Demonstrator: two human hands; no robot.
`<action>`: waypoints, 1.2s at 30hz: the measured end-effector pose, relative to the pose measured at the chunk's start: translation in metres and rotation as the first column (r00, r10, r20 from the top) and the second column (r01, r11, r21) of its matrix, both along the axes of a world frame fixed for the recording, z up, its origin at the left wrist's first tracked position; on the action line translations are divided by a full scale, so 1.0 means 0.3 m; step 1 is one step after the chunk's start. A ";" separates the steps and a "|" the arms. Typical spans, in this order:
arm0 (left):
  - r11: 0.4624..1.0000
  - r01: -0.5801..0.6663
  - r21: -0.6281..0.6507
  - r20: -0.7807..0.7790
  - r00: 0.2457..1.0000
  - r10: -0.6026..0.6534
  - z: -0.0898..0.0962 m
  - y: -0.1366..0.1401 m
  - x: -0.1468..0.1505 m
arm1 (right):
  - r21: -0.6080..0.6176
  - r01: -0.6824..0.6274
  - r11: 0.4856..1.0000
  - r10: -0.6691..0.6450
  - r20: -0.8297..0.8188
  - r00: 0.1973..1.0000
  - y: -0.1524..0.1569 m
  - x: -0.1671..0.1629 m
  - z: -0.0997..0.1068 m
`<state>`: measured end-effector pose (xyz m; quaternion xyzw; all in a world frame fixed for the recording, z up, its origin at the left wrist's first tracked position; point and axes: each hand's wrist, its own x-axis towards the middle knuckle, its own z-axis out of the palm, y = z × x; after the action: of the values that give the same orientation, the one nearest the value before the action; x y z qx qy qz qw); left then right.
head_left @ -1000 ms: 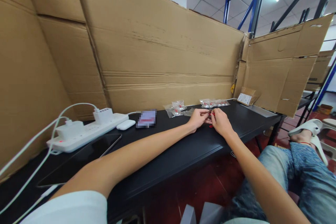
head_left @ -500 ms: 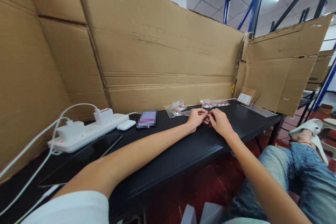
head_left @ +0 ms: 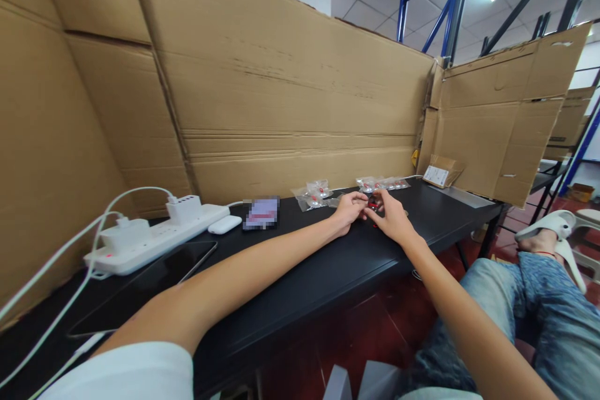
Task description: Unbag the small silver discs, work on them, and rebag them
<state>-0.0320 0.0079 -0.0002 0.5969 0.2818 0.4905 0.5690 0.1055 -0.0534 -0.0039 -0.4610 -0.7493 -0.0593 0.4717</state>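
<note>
Over the black tabletop, my two hands meet around a small red and dark piece (head_left: 374, 204), too small and too covered by fingers to name. My left hand (head_left: 349, 212) is closed, its fingertips pinching at the left side of this piece. From the right, my right hand (head_left: 391, 217) curls about the same piece, thumb below and fingers above, with a gap where the red shows. Just behind my hands lie clear plastic bags with red and silvery small parts: a loose group (head_left: 313, 194) to the left and a row (head_left: 382, 184) to the right.
On the black table (head_left: 300, 281), a white power strip (head_left: 157, 240) with chargers and cables, a dark tablet (head_left: 145, 287), a white case (head_left: 225, 224) and a phone (head_left: 261, 214) lie leftward. A cardboard wall (head_left: 290, 87) rises behind. A brown parcel (head_left: 443, 170) stands at the far right.
My right thumb and fingers have spread from a tight pinch into a wider curl, so more of the red piece shows. My left hand has barely moved.
</note>
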 end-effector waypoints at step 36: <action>0.875 -0.173 0.452 -0.443 0.808 0.389 -0.002 -0.012 -0.004 | -0.193 0.092 0.977 -0.042 0.251 0.967 -0.087 0.091 -0.023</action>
<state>-0.0332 0.0045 -0.0007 0.7585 0.4085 0.4364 0.2595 0.1327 -0.0795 -0.0107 -0.5210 -0.7879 -0.0550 0.3236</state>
